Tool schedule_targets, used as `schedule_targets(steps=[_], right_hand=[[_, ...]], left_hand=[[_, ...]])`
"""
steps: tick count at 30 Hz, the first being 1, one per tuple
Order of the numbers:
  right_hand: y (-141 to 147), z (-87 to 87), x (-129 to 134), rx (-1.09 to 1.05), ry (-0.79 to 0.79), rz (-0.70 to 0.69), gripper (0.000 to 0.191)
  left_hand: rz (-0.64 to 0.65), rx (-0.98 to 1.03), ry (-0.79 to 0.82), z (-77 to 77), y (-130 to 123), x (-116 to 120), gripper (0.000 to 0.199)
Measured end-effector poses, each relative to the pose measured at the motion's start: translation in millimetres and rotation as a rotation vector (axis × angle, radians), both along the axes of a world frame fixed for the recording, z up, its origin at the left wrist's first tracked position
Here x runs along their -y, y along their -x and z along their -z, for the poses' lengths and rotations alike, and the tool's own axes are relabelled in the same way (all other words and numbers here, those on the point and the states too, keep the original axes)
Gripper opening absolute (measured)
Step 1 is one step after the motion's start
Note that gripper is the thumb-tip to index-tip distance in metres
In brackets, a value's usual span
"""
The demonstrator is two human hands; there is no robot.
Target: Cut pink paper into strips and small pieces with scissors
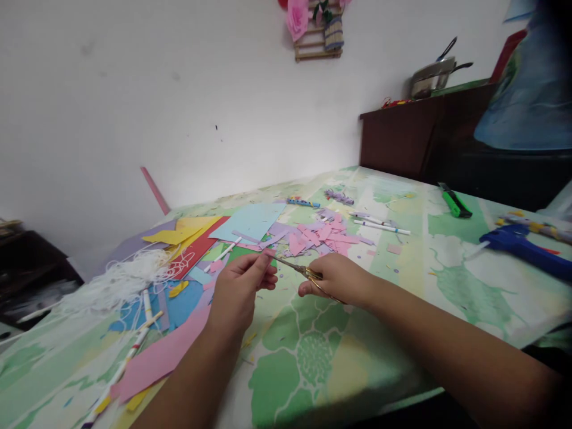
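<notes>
From my end, my left hand [239, 286] pinched a pink scrap [269, 252] between thumb and fingers, probably to steady it at the blade tips. My right hand [339, 277] curled round the handles of the scissors [308, 272], blades aimed at 10 o'clock to meet the scrap; I couldn't tell whether they were parted. Beyond, at 12 o'clock on the worktop [313, 357], lay pink strips [319, 235], seemingly within easy reach. The cutter [454, 201] rested at 2 o'clock, clear of both hands.
</notes>
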State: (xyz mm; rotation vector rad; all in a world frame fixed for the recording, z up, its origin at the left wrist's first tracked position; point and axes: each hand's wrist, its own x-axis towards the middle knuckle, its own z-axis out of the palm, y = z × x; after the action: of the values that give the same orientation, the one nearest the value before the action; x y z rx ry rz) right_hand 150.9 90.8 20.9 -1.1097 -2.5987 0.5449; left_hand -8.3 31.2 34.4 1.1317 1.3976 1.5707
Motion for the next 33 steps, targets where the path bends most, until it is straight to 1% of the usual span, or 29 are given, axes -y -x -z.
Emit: schedule_targets(steps=[4, 10, 14, 17, 20, 25, 30, 33], right_hand=[[0.9, 1.0, 0.0, 0.009, -0.008, 0.004, 0.055], [1.2, 2.5, -1.1, -0.016, 0.030, 0.000, 0.055], [0.9, 2.8, -0.4, -0.022, 0.005, 0.020, 0.054], [0.5, 3.8, 0.0, -0.012, -0.022, 0.028, 0.054], [0.4, 5.3, -0.3, 0.003, -0.074, 0.031, 0.055], [0.2, 4.0, 0.7, 0.025, -0.133, 0.062, 0.057], [-1.3, 0.8, 2.1, 0.048, -0.158, 0.147, 0.058], [-0.6, 0.7, 3.2, 0.053, -0.146, 0.140, 0.059]], left_hand=[[-0.020, 0.002, 0.009, -0.8, 0.0, 0.6, 0.020], [-0.008, -0.002, 0.017, -0.2, 1.5, 0.7, 0.019], [-0.001, -0.001, 0.015, -1.1, 1.1, 0.9, 0.019], [-0.022, 0.011, 0.016, -1.8, 0.8, 0.7, 0.021], [-0.053, 0.047, 0.030, -1.8, 0.9, -0.1, 0.022], [-0.046, 0.120, 0.031, -1.3, 0.9, -1.9, 0.023], [-0.055, 0.134, 0.030, -0.4, 1.9, -3.2, 0.024], [-0.046, 0.136, 0.028, 0.6, 3.0, -3.5, 0.025]])
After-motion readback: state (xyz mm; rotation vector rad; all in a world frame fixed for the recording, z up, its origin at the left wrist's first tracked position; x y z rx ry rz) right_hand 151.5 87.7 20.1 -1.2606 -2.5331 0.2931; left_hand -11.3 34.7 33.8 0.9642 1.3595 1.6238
